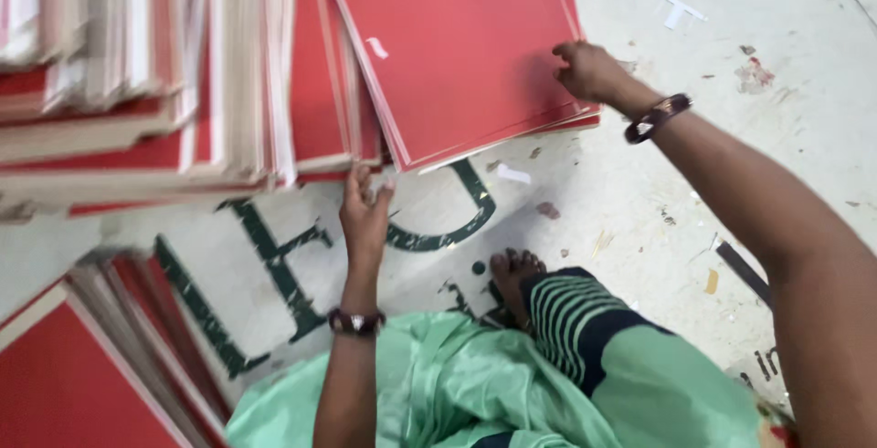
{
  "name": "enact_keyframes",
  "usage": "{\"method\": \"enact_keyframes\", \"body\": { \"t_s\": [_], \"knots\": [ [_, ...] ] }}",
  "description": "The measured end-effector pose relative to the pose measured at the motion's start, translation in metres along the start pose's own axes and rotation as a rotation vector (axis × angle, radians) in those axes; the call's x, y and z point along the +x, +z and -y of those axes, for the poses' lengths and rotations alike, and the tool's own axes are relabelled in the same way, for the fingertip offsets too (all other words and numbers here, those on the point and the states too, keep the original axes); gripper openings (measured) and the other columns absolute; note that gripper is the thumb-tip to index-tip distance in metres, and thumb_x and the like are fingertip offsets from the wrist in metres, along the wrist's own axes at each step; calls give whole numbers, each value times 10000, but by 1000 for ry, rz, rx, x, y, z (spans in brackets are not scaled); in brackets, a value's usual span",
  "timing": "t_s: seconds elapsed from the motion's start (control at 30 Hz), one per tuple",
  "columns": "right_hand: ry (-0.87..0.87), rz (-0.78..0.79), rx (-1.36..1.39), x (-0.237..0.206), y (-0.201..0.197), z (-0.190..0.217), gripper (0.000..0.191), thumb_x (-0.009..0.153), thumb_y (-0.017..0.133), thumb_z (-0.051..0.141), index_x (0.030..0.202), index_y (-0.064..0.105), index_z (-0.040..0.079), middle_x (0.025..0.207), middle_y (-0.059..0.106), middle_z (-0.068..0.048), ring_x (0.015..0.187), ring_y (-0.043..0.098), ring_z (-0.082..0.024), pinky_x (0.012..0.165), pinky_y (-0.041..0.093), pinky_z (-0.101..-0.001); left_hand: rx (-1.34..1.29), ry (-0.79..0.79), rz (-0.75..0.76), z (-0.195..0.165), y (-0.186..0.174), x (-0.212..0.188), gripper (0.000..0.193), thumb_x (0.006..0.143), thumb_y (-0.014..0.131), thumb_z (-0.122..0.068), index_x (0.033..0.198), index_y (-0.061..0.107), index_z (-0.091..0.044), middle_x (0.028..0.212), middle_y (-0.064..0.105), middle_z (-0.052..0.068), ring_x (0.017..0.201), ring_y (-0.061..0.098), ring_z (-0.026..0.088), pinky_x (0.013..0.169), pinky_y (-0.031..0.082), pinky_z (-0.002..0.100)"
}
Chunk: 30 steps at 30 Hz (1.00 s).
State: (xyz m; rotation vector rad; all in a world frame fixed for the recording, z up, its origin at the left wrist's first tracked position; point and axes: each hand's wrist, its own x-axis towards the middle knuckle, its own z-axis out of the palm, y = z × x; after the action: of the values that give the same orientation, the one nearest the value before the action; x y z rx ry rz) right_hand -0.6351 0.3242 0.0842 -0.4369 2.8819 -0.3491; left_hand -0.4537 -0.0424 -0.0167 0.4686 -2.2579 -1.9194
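So the person is sitting on a painted concrete floor (639,183) with a stack of red sheets (457,46) in front of them, and everything else is easiest to place off that stack. The right hand (589,69) is curled over the stack's right edge, fingers pinching the top sheets near the lower right corner. The left hand (365,210) sits just below the stack's bottom left corner, fingers loosely bent and touching the lower edge of the sheets there; can't tell if it really grips one. Left of the stack, more red and white sheets (137,73) are fanned out, edges overlapping and crowding right up against it. Another red pile (64,384) lies well below and left. Right of the stack there's open floor with only paper scraps (754,73). A bare foot (513,270) rests just below the stack.
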Motion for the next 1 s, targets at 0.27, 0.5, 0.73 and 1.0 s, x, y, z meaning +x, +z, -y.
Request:
{"method": "enact_keyframes", "body": {
  "t_s": [0.27,0.5,0.73,1.0],
  "knots": [
    [290,-102,346,4,56,-100,346,966,583,203,1282,644,75,1133,704,-207,1039,693,-382,922,547,-475,-109,-195,82,22,100,114,511,941,718,-190,1365,572,55,1282,708,164,1135,674,247,979,525,348],
    [281,-272,173,28,95,-81,435,889,707,248,1230,638,-14,1071,668,-244,984,634,-430,828,515,-521,-178,-294,112,16,109,102,605,940,658,-135,1461,379,-6,1369,595,143,1226,608,227,1059,491,384],
    [624,-89,388,31,100,-86,471,870,740,419,1146,706,38,1065,752,-202,966,712,-337,875,555,-446,-196,-204,166,13,103,88,606,940,663,-98,1474,397,8,1396,612,164,1257,615,242,1091,482,390],
    [703,331,776,-90,126,-86,681,810,730,558,1321,715,108,1171,762,-111,1026,734,-244,907,565,-408,-351,-412,181,55,43,-37,520,891,711,-80,1366,515,-5,1241,669,130,1086,642,217,934,529,391]
  ]
}}
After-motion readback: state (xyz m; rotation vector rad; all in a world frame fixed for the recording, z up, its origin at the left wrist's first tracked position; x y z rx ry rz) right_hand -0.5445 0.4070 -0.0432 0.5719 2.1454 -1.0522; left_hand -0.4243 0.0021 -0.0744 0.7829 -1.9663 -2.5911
